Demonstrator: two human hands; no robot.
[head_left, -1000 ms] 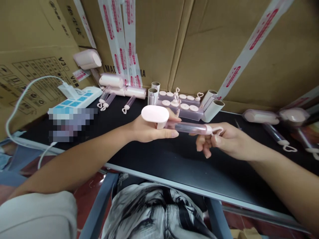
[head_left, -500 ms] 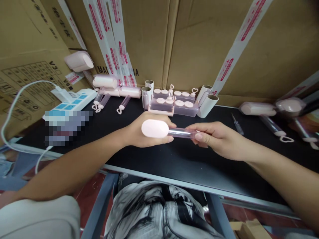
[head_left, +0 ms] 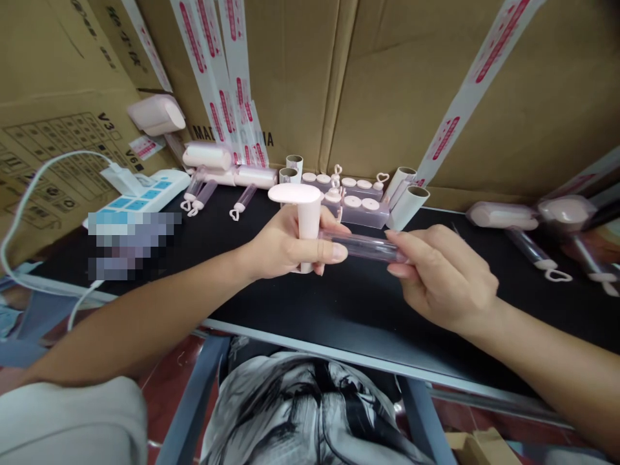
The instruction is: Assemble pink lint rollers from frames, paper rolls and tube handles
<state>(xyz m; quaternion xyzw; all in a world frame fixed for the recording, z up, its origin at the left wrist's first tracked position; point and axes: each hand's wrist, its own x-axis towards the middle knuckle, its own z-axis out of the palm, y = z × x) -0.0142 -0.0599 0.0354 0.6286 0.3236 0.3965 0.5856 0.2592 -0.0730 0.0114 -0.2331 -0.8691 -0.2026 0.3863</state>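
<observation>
- left hand [head_left: 276, 248] wraps the pink roller frame [head_left: 309, 223], probably bracing it
- right hand [head_left: 450, 278] clamps the clear tube handle's [head_left: 361, 245] far end, maybe for leverage

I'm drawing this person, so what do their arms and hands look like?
The left hand and right hand have five-fingered shapes and no gloves. Both forearms are bare, with no watch or markings showing. A plain, light grey sleeve covers the upper left arm; the right sleeve isn't visible.

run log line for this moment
left hand: gripping pink piece | right hand: holding clear tube, outer end | beyond: white cylinders on black tabletop
</observation>
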